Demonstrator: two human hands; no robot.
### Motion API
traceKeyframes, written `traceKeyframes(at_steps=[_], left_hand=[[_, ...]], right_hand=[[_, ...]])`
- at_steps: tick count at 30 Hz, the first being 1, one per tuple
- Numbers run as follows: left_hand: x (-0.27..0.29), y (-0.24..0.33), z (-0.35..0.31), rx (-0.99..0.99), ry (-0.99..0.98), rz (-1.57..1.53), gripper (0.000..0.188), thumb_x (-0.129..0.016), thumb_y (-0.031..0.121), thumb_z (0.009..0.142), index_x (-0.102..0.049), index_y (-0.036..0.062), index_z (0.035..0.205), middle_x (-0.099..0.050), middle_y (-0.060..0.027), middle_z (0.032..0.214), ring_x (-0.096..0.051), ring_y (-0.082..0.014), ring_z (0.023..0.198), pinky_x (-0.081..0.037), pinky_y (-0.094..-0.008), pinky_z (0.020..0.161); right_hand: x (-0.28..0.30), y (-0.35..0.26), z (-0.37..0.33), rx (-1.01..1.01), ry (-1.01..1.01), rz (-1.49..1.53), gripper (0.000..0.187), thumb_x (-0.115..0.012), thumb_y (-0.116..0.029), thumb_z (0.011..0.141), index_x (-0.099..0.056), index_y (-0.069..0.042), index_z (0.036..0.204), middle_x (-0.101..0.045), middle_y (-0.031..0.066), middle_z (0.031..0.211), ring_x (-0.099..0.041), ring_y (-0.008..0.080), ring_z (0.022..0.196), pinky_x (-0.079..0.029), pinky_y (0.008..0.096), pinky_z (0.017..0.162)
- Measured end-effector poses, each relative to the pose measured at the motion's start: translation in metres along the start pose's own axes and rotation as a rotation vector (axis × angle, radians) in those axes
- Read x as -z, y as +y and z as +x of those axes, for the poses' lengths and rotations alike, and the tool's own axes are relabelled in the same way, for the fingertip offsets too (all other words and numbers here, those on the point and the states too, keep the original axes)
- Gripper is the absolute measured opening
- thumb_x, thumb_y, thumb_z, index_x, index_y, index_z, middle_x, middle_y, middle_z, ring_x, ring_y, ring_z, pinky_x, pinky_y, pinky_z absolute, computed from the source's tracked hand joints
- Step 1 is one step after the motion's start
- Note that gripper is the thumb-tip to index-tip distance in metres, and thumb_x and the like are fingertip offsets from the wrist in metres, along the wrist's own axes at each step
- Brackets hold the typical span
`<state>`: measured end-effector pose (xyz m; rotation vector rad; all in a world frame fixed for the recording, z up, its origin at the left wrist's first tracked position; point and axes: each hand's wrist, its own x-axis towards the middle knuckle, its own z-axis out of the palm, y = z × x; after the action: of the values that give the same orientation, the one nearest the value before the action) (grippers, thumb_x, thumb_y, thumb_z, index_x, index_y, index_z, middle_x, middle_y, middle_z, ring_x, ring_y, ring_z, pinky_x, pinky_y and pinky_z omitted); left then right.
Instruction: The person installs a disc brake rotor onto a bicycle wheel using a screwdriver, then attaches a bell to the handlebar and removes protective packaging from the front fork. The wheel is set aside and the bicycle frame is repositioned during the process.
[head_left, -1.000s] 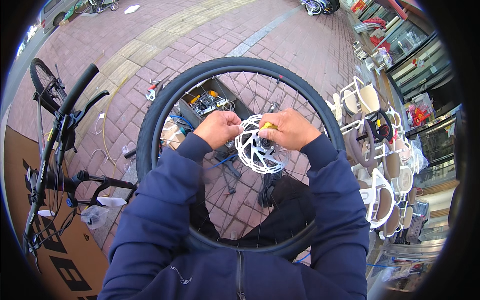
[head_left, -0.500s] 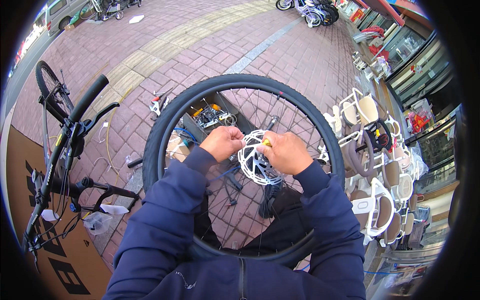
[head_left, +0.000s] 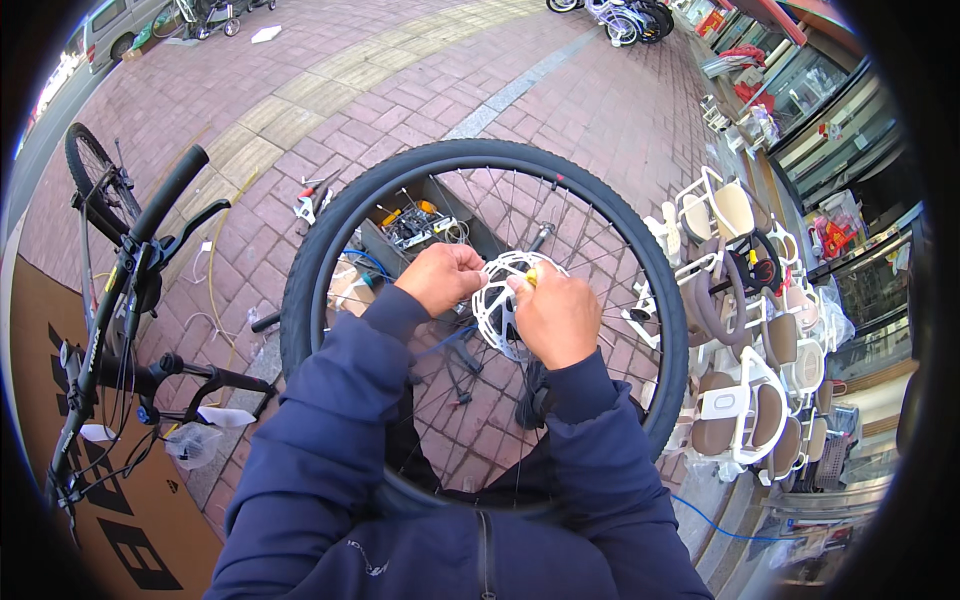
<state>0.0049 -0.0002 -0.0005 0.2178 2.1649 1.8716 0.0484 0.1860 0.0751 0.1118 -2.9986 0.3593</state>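
A bicycle wheel (head_left: 306, 245) with a black tyre lies across my lap, and a white brake disc (head_left: 489, 322) with cut-outs sits over its hub. My left hand (head_left: 438, 277) is closed in a pinch at the disc's left edge; what is between the fingertips is hidden. My right hand (head_left: 562, 315) is closed around a small yellow-handled tool (head_left: 532, 277) above the disc. Only a bit of the yellow handle shows, and the tool's tip is covered by the hand.
Beyond the spokes, a tool tray (head_left: 480, 215) stands on the brick paving. Left are pliers (head_left: 308, 206), a bicycle with a black handlebar grip (head_left: 172, 194) and flat cardboard (head_left: 40, 320). Several child seats (head_left: 742, 408) are stacked right. A blue hose (head_left: 715, 525) runs lower right.
My right hand has turned, its forearm swinging inward and down toward my body. The left hand stays at the disc's edge. The view has shifted slightly.
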Motion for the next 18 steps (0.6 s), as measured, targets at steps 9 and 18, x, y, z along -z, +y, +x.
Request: traceKeyframes(at_steps=[9,18], left_hand=[[0.003,0.003,-0.003,-0.002,0.003,-0.103,0.013,-0.071,0.01,0.09,-0.071,-0.0023,0.094,-0.067,-0.0022,0.075,-0.06,-0.0083,0.067,-0.049,-0.0261,0.062],[0.003,0.006,-0.003,0.002,-0.007,-0.05,0.013,-0.071,0.011,0.093,-0.07,-0.0018,0.094,-0.062,0.0009,0.072,-0.053,-0.0064,0.063,-0.043,-0.0242,0.058]], right_hand=[[0.044,0.037,0.04,0.269,-0.103,0.382,0.026,-0.068,-0.028,0.095,-0.07,-0.002,0.093,-0.069,0.0166,0.073,-0.067,0.0329,0.068,-0.05,0.0436,0.064],[0.021,0.049,0.026,0.419,-0.257,0.455,0.022,-0.068,-0.024,0.096,-0.071,-0.002,0.094,-0.07,0.0141,0.077,-0.069,0.0283,0.07,-0.052,0.0369,0.067]])
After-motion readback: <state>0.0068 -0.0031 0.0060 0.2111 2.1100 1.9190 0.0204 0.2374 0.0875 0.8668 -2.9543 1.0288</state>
